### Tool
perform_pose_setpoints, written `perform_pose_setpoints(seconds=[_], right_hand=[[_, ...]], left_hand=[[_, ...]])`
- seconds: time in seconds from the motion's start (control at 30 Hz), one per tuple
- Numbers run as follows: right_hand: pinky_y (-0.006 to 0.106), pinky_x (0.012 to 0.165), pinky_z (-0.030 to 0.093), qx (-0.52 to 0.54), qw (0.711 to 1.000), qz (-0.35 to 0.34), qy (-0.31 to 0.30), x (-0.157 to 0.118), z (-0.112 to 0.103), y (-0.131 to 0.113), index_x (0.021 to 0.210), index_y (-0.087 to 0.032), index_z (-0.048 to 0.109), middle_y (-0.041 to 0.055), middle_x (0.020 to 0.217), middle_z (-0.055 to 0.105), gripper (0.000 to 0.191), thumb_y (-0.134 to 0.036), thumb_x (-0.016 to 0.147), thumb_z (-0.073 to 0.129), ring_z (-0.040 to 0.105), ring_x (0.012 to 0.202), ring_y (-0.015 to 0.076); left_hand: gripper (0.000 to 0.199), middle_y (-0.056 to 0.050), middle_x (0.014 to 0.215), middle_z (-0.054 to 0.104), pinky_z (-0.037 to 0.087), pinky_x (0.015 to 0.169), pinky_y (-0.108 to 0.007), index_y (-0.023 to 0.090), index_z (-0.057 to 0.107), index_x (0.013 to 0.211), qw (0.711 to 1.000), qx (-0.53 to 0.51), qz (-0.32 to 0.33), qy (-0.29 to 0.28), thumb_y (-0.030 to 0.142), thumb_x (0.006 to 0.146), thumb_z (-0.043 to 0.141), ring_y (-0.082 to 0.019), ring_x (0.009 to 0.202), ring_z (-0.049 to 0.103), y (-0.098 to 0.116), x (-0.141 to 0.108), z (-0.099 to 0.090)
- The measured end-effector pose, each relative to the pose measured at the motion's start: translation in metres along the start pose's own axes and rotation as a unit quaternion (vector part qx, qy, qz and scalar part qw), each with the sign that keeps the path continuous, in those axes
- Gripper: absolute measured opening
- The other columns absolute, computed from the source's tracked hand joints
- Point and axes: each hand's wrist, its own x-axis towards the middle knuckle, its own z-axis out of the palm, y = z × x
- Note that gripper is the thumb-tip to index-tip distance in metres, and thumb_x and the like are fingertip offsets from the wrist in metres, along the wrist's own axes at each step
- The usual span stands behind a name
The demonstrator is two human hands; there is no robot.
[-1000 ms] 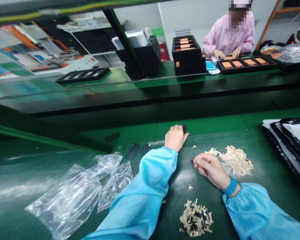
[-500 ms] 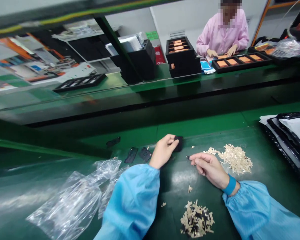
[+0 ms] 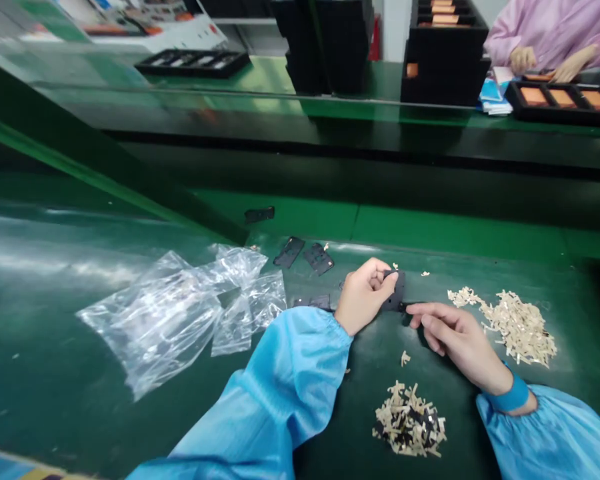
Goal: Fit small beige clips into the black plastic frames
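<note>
A flat black plastic part (image 3: 397, 288) with small holes is pinched between the thumb and fingers of my left hand (image 3: 363, 293), just above the green worktop. My right hand (image 3: 455, 339) is at its lower right corner, index finger stretched towards it and the other fingers curled. At that fingertip sits a small black piece (image 3: 403, 307), touching or nearly touching the part; its exact kind is too small to tell. Similar black parts (image 3: 289, 252) lie beyond my left hand, and another black part (image 3: 314, 302) is half hidden behind my left sleeve.
Right of my hands lies a heap of small beige pieces (image 3: 520, 327). Nearer me is a mixed beige and black heap (image 3: 410, 421). Clear plastic bags (image 3: 165, 320) lie at left, beside a green post (image 3: 130, 177). Across the bench, a person in pink (image 3: 550, 33) works behind black trays (image 3: 570, 115).
The view has tilted down and turned left. My right fingertip with the small black piece has come up to the part in my left hand, which now shows a face with holes.
</note>
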Motion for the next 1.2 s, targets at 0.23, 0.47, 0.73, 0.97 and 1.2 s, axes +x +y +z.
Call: perform_pose_setpoints(seconds=[0.23, 0.47, 0.73, 0.97, 1.2], right_hand=[[0.023, 0.043, 0.037, -0.036, 0.999, 0.02, -0.007, -0.003, 0.002, -0.006, 0.112, -0.019, 0.078, 0.0078, 0.087, 0.073, 0.036, -0.046, 0.091, 0.067, 0.044, 0.05, 0.0089], [0.023, 0.043, 0.036, -0.019, 1.0, 0.016, 0.003, -0.003, 0.002, -0.005, 0.112, -0.021, 0.078, 0.0074, 0.089, 0.072, 0.031, -0.042, 0.093, 0.066, 0.044, 0.05, 0.0082], [0.024, 0.044, 0.038, -0.027, 0.999, 0.021, -0.002, -0.003, 0.003, -0.008, 0.112, -0.02, 0.078, 0.0079, 0.088, 0.073, 0.033, -0.044, 0.092, 0.066, 0.045, 0.05, 0.0092], [0.024, 0.045, 0.038, -0.02, 1.0, 0.019, -0.009, -0.004, 0.004, -0.011, 0.112, -0.019, 0.077, 0.0081, 0.088, 0.073, 0.034, -0.044, 0.092, 0.066, 0.044, 0.05, 0.0088], [0.023, 0.046, 0.037, -0.005, 1.0, 0.022, -0.017, -0.004, 0.003, -0.011, 0.114, -0.021, 0.077, 0.0073, 0.09, 0.072, 0.03, -0.04, 0.094, 0.066, 0.044, 0.052, 0.0078]], left_hand=[[0.015, 0.009, 0.056, 0.042, 0.03, 0.045, -0.017, 0.02, 0.055, 0.08, 1.0, -0.02, 0.013, 0.014, 0.03, 0.085, 0.065, -0.005, 0.044, 0.037, 0.003, -0.001, 0.003], [0.013, 0.009, 0.057, 0.044, 0.031, 0.045, -0.017, 0.02, 0.055, 0.081, 1.0, -0.015, 0.015, 0.015, 0.028, 0.085, 0.065, -0.005, 0.045, 0.04, 0.003, -0.002, 0.002], [0.013, 0.009, 0.057, 0.042, 0.03, 0.044, -0.017, 0.02, 0.055, 0.08, 1.0, -0.01, 0.022, 0.019, 0.028, 0.085, 0.065, -0.005, 0.045, 0.037, 0.005, -0.003, 0.002], [0.014, 0.009, 0.058, 0.042, 0.031, 0.046, -0.017, 0.019, 0.055, 0.082, 0.999, -0.007, 0.033, 0.016, 0.029, 0.086, 0.064, -0.005, 0.047, 0.038, 0.003, -0.003, 0.002], [0.016, 0.007, 0.06, 0.046, 0.034, 0.048, -0.018, 0.019, 0.056, 0.083, 0.999, -0.012, 0.03, 0.006, 0.033, 0.087, 0.063, -0.007, 0.049, 0.045, 0.003, -0.003, 0.001]])
